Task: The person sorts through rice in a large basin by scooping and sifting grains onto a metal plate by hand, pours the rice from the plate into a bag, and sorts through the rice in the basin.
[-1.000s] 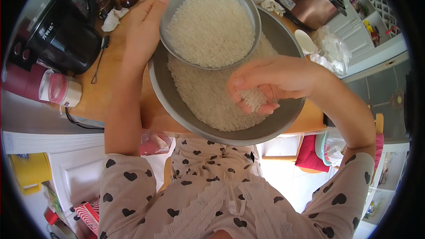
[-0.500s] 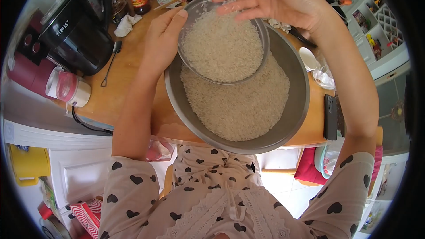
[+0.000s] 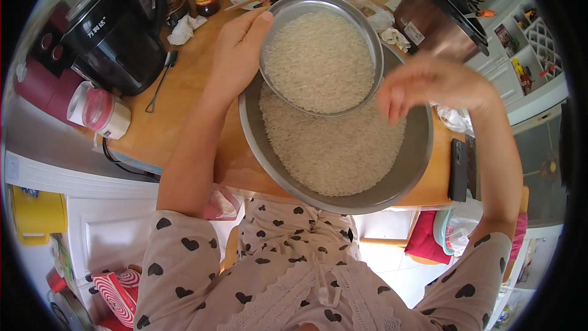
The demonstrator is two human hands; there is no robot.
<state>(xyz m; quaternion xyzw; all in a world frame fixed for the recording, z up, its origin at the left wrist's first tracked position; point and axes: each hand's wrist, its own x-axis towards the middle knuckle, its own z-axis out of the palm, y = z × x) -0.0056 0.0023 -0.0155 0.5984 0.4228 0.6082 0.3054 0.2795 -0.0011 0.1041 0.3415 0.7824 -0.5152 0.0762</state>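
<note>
My left hand point(image 3: 242, 49) grips the left rim of a small metal bowl point(image 3: 370, 32), thumb along the edge. White rice grains point(image 3: 318, 58) fill much of this bowl. It is held over the far part of a large metal basin point(image 3: 411, 158), which has a wide bed of rice point(image 3: 337, 156) in it. To the right of the small bowl, above the basin's right side, is my right hand point(image 3: 429, 83). Its fingers hang loosely bent and a little apart, blurred by motion, with nothing visible in them.
A black electric kettle point(image 3: 119, 37) stands at the left, near a pink-lidded jar point(image 3: 107, 113) and a small long-handled tool point(image 3: 161, 83). A dark cooker point(image 3: 438, 21) sits at the back right. A phone point(image 3: 457, 170) lies by the right table edge.
My right hand has come down and rightward from over the small bowl's far rim. The small bowl has shifted slightly right in view, and the camera view has shifted a little.
</note>
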